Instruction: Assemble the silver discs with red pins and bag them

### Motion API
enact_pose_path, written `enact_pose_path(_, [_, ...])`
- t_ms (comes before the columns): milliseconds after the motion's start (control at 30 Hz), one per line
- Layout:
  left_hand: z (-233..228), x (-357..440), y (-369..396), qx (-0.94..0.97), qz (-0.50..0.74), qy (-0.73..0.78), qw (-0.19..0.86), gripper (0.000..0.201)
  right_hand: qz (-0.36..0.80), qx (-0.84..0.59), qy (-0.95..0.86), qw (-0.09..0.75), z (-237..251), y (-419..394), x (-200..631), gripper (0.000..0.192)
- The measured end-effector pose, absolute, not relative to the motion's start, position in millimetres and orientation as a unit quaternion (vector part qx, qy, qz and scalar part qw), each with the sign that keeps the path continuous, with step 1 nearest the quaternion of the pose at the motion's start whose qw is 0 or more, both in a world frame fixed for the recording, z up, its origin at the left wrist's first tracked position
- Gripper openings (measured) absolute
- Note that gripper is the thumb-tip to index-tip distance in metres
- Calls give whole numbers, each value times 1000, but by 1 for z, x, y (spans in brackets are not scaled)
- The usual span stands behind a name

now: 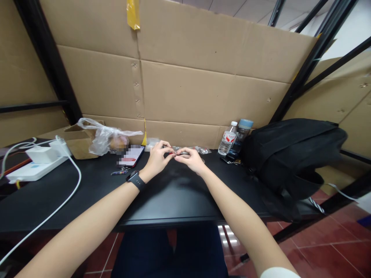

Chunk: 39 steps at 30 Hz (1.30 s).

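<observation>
My left hand (158, 158) and my right hand (193, 160) meet at the far middle of the black table (174, 193). Between their fingertips they pinch a small silvery part (175, 152); it is too small to make out. A dark rounded object (183, 154) lies under my right fingers. A black watch (136, 180) is on my left wrist. Small clear plastic bags (203, 150) lie just behind my hands.
A phone (131, 155) lies left of my hands, with a crumpled clear bag (101, 139) and a cardboard box (78, 144) beyond. A white power strip (34, 166) and cable (72, 185) sit far left. Two bottles (228, 138) and a black backpack (290, 154) stand right. Cardboard walls (203, 77) close the back.
</observation>
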<state>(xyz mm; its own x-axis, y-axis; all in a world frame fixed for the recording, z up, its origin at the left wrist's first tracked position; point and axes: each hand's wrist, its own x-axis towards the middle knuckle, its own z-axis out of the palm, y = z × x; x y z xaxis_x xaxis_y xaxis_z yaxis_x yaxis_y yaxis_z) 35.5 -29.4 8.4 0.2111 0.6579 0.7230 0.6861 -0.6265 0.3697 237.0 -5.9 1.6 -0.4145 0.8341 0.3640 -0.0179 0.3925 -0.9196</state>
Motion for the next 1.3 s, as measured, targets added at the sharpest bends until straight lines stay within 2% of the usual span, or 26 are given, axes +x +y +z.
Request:
enact_pose_path(233, [6,36,-30,-782,-437,-444,25,16,420,-285,-743,437,-4,3,242,32])
enact_pose_path(400, [4,37,-31,-791,-412,-451,40,15,342,-276,-773,457,-10,9,241,25])
enact_pose_path(567, [0,36,-28,-804,-387,-447,56,14,268,-308,-804,433,-4,4,245,17])
enact_pose_path(767, [2,40,-33,-809,-384,-444,26,13,251,-325,-810,418,-1,2,244,10])
enact_pose_path(967, [5,39,-37,-834,-376,-400,-51,45,244,-331,-814,410,0,4,245,6])
enact_pose_path(1167, [-1,36,-30,-842,-331,-419,-71,28,234,-341,-817,401,3,5,250,5])
enact_pose_path(1233, [-2,33,-27,-852,-312,-411,-82,33,225,-346,-819,398,4,7,254,4])
enact_pose_path(1300, [-2,27,-24,-863,-295,-401,-88,47,210,-350,-830,380,5,9,258,2])
